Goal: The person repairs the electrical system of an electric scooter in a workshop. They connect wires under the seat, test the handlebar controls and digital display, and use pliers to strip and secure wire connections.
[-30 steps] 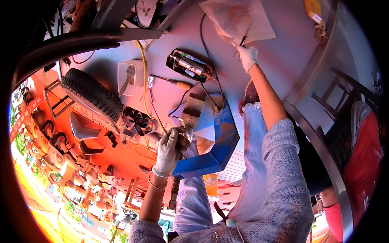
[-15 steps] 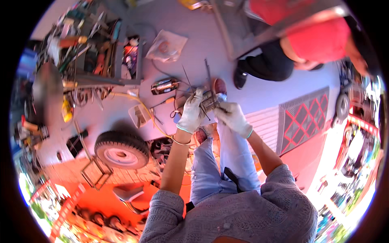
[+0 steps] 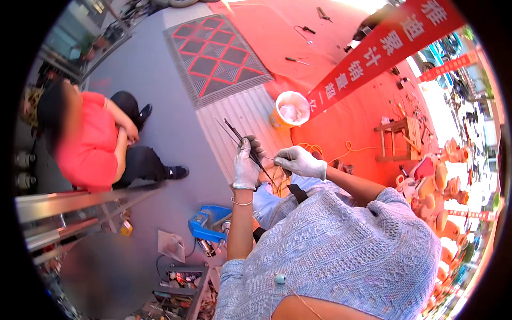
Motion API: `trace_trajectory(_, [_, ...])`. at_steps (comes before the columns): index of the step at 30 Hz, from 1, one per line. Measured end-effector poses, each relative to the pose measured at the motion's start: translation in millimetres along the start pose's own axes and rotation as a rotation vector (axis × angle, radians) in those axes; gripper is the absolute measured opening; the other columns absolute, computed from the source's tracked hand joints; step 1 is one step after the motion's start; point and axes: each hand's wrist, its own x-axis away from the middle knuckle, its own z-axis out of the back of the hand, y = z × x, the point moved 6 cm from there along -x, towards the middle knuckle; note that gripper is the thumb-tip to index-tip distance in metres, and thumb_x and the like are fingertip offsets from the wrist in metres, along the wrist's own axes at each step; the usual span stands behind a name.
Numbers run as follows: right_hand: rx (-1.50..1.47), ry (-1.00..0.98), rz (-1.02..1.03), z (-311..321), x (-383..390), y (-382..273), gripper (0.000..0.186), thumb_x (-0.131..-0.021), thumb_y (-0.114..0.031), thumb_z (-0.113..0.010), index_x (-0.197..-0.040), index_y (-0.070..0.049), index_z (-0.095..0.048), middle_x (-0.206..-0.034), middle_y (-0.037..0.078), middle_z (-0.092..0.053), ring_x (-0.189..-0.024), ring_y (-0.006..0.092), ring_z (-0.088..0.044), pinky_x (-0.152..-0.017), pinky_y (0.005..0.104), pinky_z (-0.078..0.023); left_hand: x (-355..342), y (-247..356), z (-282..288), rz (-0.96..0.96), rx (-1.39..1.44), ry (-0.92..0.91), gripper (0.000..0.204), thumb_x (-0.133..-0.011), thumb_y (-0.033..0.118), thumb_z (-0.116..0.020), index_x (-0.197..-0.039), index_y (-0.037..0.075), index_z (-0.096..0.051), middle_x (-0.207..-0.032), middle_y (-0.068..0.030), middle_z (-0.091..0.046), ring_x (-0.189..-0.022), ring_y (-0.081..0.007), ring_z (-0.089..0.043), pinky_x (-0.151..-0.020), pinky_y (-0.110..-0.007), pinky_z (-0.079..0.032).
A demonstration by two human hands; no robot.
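Observation:
My left hand [image 3: 248,161], in a grimy white glove, is closed around long, thin dark rods [image 3: 231,125] that angle up and left from its fingers. My right hand [image 3: 296,161], also gloved, is beside it with fingertips pinched on a thin wire or rod that reaches toward the left hand. Both hands are in front of my body, above my jeans. A blue open tray or metal piece [image 3: 199,224] lies below my left forearm on the grey floor, near a plastic bag [image 3: 169,242]. The far ends of the pieces between my fingers are too small to make out exactly.
A seated person [image 3: 88,144] in red is at left, beside a metal rail [image 3: 58,205]. A patterned mat [image 3: 218,58], bucket [image 3: 289,110], red banner [image 3: 384,53] and wooden stool [image 3: 397,138] are ahead and right. A rack of tools [image 3: 186,288] is at bottom.
My right hand has come from over the plastic bag to beside my left hand. My body and view have turned, bringing the mat and bucket ahead and the seated person to my left.

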Motion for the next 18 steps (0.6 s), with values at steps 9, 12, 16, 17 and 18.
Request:
trace_trajectory(9, [-0.246,0.329,-0.213,216.0,195.6,167.4,0.02,-0.083,-0.014,-0.053,-0.092,0.002,-0.062,-0.07,0.003,-0.061,-0.061,0.0077,-0.053,-0.058,0.0241,-0.045,-29.9,-250.0,-231.8,0.103,-0.875,-0.44,0.025,-0.095,0.023,-0.047,-0.09,-0.001,-0.055,-0.071,-0.0047,-0.057,-0.059,-0.012,-0.054,-0.058,-0.028,-0.049])
trace_trajectory(12, [-0.329,0.443,-0.276,302.4,254.8,214.9,0.021,-0.081,-0.015,-0.054,-0.089,0.003,-0.062,-0.07,0.004,-0.062,-0.06,0.0084,-0.054,-0.058,0.0239,-0.044,-74.3,-336.1,-275.5,-0.055,-1.239,-0.476,0.028,-0.095,0.024,-0.047,-0.085,0.0,-0.057,-0.064,-0.0017,-0.055,-0.053,-0.0099,-0.05,-0.05,-0.026,-0.042])
trace_trajectory(16, [-0.582,0.745,-0.213,404.5,345.9,318.9,0.022,-0.083,-0.015,-0.054,-0.093,0.003,-0.062,-0.066,0.001,-0.057,-0.054,0.0051,-0.047,-0.051,0.0207,-0.038,-117.1,-457.5,-338.6,0.1,-1.088,-0.43,0.028,-0.094,0.028,-0.047,-0.082,0.005,-0.058,-0.058,0.0012,-0.049,-0.043,-0.0073,-0.041,-0.039,-0.023,-0.031])
trace_trajectory(17, [-0.77,0.854,-0.201,423.1,369.1,337.9,0.021,-0.084,-0.015,-0.055,-0.094,0.002,-0.062,-0.066,0.001,-0.056,-0.054,0.0045,-0.045,-0.049,0.0204,-0.036,-125.4,-479.4,-354.2,0.242,-0.997,-0.395,0.028,-0.094,0.029,-0.048,-0.081,0.006,-0.057,-0.057,0.002,-0.048,-0.041,-0.0066,-0.038,-0.037,-0.023,-0.029])
trace_trajectory(18, [-0.955,0.991,-0.175,446.1,394.1,354.0,0.021,-0.084,-0.015,-0.056,-0.095,0.002,-0.062,-0.067,0.0,-0.056,-0.053,0.0039,-0.044,-0.048,0.0201,-0.034,-132.8,-502.8,-382.6,0.377,-0.906,-0.392,0.027,-0.093,0.03,-0.048,-0.081,0.008,-0.057,-0.057,0.0028,-0.046,-0.04,-0.0059,-0.035,-0.036,-0.022,-0.026])
